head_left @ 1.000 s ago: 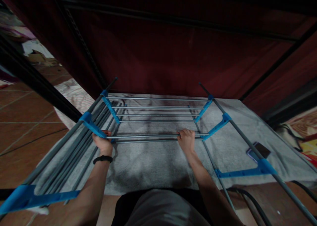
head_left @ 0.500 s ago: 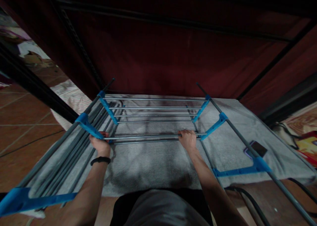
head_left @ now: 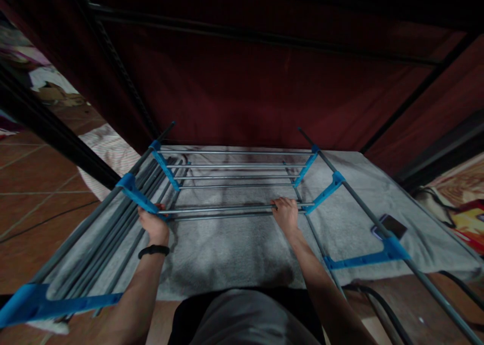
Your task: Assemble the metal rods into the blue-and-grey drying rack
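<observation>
A partly assembled rack of grey metal tubes and blue plastic brackets stands on a grey cloth. My left hand (head_left: 154, 227), wearing a black wristband, is closed around the lower end of a blue bracket (head_left: 136, 196), where a thin metal rod (head_left: 219, 210) meets it. Some of its fingers are hidden behind the bracket. Toward the rod's right end, my right hand (head_left: 286, 215) curls over it from above, beside the right blue bracket (head_left: 324, 194). A second rod (head_left: 223, 217) runs just below. Several crossbars (head_left: 234, 177) span the brackets farther back.
Several loose grey tubes (head_left: 109, 234) lie at the left under the frame. A phone (head_left: 394, 227) rests on the grey cloth (head_left: 227, 259) at right. Dark red panels (head_left: 242, 93) rise behind. A black cable (head_left: 49, 221) crosses the tiled floor (head_left: 41, 176).
</observation>
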The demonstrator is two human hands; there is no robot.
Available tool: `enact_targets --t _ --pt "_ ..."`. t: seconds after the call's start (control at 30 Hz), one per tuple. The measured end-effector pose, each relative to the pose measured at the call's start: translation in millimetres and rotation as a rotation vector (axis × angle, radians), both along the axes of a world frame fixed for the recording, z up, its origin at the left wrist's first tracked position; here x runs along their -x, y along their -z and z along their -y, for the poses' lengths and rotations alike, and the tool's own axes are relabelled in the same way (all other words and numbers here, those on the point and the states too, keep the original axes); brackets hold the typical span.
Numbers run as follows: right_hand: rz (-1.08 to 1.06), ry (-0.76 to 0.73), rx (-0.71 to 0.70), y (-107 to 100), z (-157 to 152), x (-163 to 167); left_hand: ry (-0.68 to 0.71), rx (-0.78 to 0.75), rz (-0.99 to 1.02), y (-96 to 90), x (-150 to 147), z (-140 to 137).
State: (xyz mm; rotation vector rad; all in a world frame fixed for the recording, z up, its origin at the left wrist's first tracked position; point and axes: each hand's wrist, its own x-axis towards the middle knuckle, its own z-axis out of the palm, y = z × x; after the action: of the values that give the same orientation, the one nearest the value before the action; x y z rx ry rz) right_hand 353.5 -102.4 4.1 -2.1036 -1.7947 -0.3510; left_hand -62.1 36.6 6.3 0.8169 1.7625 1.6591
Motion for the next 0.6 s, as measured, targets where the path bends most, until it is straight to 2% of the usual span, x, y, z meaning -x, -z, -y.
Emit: enact_targets --t 0.17,0.37,0.6 --pt "0.004 0.017 0.026 -3 1 3 -0.037 0.002 -0.037 8.8 -7 8" --pt "0.008 0.013 0.037 -5 3 16 -0.053 -0.064 -0.230 21.4 -18 33" --pt "-0.039 0.007 0.052 -5 3 25 0.008 -0.079 -0.366 30.1 -21 64"
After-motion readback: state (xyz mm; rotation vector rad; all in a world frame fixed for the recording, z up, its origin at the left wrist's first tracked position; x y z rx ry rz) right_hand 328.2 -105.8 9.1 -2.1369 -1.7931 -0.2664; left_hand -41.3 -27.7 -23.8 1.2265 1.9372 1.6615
